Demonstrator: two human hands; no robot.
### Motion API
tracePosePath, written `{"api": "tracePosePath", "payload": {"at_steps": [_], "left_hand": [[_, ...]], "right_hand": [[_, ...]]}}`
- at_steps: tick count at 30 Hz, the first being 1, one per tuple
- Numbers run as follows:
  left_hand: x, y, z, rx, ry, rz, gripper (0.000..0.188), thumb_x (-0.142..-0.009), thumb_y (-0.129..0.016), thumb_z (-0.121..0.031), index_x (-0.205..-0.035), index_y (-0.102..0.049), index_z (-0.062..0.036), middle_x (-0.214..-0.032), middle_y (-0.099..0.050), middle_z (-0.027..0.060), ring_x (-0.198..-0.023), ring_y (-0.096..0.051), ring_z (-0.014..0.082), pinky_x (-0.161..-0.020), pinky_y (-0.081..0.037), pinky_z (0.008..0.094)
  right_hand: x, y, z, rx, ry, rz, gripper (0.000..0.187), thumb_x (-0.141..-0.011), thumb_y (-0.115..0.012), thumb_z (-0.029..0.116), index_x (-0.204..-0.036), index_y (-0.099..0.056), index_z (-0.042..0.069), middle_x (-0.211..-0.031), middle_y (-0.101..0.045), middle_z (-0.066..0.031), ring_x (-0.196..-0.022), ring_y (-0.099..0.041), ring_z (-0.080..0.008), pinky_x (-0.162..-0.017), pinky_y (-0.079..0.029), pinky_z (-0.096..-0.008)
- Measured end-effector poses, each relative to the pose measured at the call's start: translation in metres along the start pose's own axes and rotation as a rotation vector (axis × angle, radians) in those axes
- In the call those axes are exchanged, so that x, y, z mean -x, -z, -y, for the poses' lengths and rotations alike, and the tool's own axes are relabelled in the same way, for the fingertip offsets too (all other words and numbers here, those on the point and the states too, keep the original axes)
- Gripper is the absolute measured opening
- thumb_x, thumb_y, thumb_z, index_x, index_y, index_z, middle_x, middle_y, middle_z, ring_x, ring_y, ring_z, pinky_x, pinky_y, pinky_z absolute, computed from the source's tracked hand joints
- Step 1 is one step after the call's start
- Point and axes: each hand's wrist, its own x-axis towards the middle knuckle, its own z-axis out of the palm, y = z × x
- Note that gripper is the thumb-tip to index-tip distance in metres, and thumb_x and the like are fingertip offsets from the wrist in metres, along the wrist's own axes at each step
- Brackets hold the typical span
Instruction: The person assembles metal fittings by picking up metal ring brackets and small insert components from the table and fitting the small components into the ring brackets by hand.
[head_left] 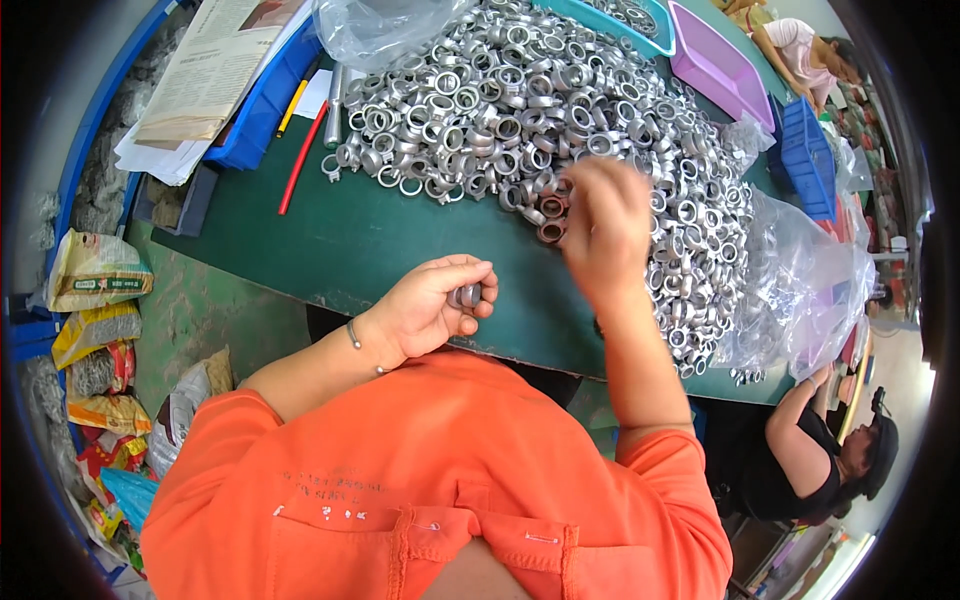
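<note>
As right hand is blurred, cannot tell grasp; left hand clasps half-hidden metal pieces.

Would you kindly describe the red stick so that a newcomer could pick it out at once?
On the green table, find the big heap of metal rings. Left of the heap lie a silver tube, then the red stick, then a yellow stick. Of these three, it alone is red, and its lower end reaches farthest down the picture.
</note>
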Motion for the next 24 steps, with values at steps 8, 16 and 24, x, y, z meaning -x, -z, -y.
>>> {"api": "tracePosePath", "payload": {"at_steps": [8,16,24], "left_hand": [[0.007,-0.001,0.001,-0.084,-0.104,-0.050,0.010,-0.089,-0.053,-0.015,-0.084,-0.055,-0.0064,-0.080,-0.057,0.0038,-0.069,-0.055,0.0119,-0.052,-0.044,0.0219],[0.009,-0.007,0.002,-0.192,-0.290,-0.100,0.010,-0.089,-0.054,-0.011,-0.097,-0.052,-0.0046,-0.081,-0.055,0.0020,-0.070,-0.053,0.0086,-0.056,-0.044,0.0209],[0.008,-0.003,0.006,-0.194,-0.277,-0.039,0.014,-0.089,-0.056,-0.016,-0.093,-0.055,-0.0022,-0.077,-0.056,0.0021,-0.064,-0.052,0.0066,-0.050,-0.042,0.0190]], "right_hand": [[-0.016,0.006,-0.019,0.140,-0.058,0.102,0.014,-0.069,-0.065,0.002,-0.080,-0.058,-0.001,-0.096,-0.056,-0.0131,-0.084,-0.054,-0.0310,-0.073,-0.044,-0.0387],[0.044,-0.009,0.040,-1.225,-0.991,0.435,0.016,-0.082,-0.061,0.001,-0.097,-0.055,-0.004,-0.087,-0.060,-0.0059,-0.073,-0.058,-0.0095,-0.061,-0.050,-0.0223],[0.062,-0.011,0.050,-0.572,-0.231,0.194,0.021,-0.069,-0.074,0.011,-0.077,-0.057,0.004,-0.070,-0.061,-0.0070,-0.059,-0.059,-0.0201,-0.052,-0.047,-0.0282]]}}
